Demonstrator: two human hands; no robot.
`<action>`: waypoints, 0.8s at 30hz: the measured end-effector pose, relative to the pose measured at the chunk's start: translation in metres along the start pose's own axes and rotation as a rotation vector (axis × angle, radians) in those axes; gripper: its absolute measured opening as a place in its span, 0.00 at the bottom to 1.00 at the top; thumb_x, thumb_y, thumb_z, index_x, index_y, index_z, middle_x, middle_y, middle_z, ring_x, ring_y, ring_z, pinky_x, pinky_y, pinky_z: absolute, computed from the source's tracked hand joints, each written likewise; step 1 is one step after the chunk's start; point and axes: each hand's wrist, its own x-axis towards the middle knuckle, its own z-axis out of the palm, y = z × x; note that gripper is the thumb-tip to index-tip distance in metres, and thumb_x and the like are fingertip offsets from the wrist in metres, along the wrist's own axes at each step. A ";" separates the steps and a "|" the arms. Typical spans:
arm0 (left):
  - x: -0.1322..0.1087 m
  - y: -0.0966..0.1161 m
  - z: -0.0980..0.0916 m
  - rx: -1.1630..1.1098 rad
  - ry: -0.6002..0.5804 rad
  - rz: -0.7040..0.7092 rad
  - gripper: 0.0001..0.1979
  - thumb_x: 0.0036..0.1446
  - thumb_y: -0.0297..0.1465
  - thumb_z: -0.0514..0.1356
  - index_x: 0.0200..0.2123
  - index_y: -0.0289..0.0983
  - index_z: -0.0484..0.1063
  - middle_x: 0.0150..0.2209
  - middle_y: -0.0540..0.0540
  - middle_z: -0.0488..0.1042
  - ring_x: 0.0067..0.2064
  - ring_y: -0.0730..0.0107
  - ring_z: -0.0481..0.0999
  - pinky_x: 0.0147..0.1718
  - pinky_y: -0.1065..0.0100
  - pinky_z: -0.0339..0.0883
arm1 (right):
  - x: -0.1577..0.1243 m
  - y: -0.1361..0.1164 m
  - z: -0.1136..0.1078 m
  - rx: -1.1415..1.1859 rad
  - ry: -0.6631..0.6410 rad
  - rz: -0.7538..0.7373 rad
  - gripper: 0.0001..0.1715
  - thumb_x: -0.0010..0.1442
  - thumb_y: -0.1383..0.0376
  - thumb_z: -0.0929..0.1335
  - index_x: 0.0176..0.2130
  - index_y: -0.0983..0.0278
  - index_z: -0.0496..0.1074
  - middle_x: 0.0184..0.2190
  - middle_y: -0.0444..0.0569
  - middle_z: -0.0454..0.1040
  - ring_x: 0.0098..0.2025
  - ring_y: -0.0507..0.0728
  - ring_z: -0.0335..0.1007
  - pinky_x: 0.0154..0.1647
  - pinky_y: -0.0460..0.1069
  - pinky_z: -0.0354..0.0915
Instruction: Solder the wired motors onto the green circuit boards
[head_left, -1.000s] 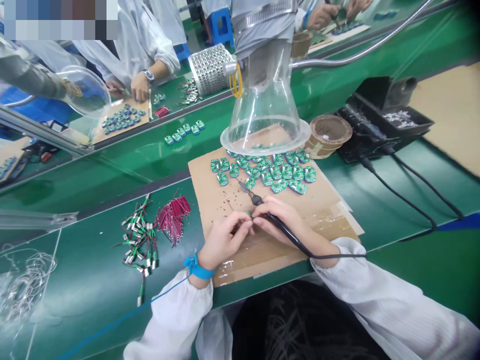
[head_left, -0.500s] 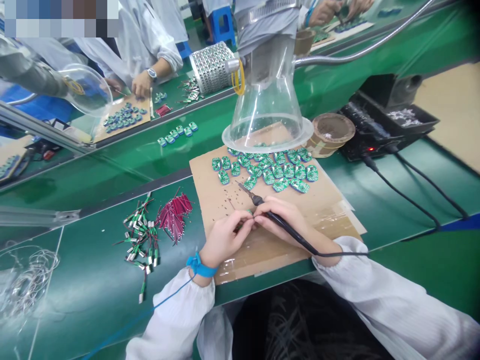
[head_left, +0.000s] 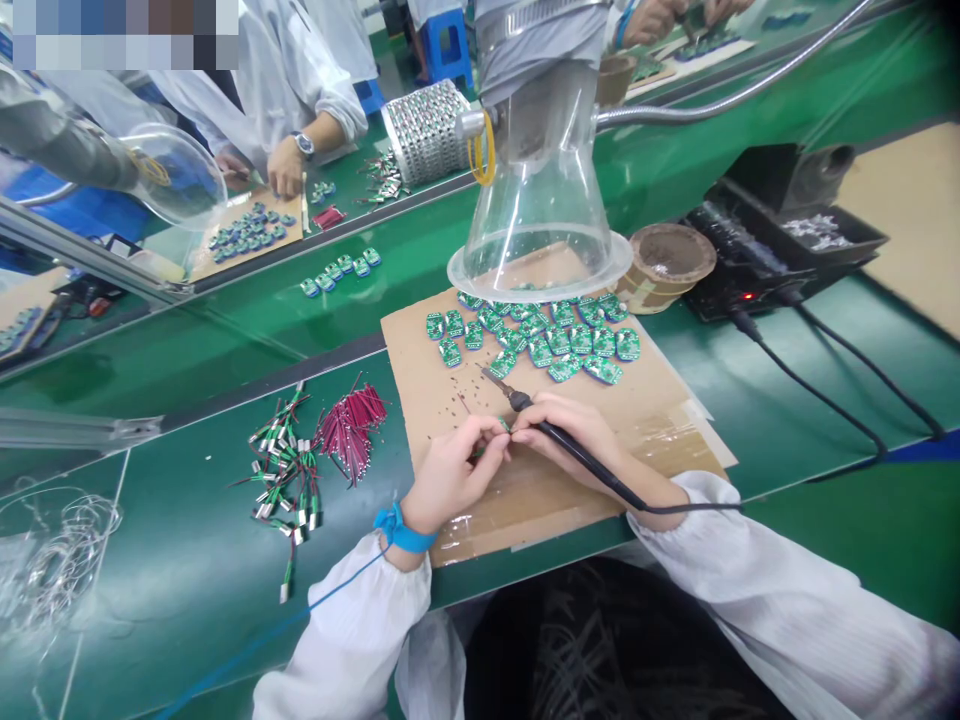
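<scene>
My left hand (head_left: pixel 459 465) is closed on a small green circuit board (head_left: pixel 504 424), mostly hidden by its fingers. Close against it, my right hand (head_left: pixel 574 435) grips a black soldering iron (head_left: pixel 581 462), whose metal tip points up and left above the cardboard (head_left: pixel 540 510). The right fingertips meet the left ones at the small board; whether they pinch a wire is too small to tell. Beyond the hands lie several green circuit boards (head_left: pixel 557 341) on the cardboard. Red wires (head_left: pixel 352 425) and green-and-black wires with metal connectors (head_left: pixel 289 465) are piled to the left.
A clear fume hood (head_left: pixel 536 215) hangs over the boards. At the right are a round brown pot (head_left: pixel 667 260) and a black soldering station (head_left: pixel 750 270) with cables. Several boards sit on the green strip (head_left: pixel 341 272) ahead. Across the partition, a person's hands (head_left: pixel 285 168) work.
Both hands and the iron stay almost in place. The row of boards on the green strip has shifted slightly left in view.
</scene>
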 end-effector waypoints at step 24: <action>0.000 0.000 0.001 0.015 0.059 -0.035 0.06 0.69 0.35 0.55 0.42 0.38 0.67 0.30 0.51 0.72 0.30 0.74 0.73 0.26 0.74 0.63 | 0.000 0.001 0.003 -0.059 -0.019 -0.043 0.04 0.68 0.63 0.70 0.40 0.61 0.74 0.31 0.46 0.73 0.33 0.53 0.71 0.35 0.48 0.66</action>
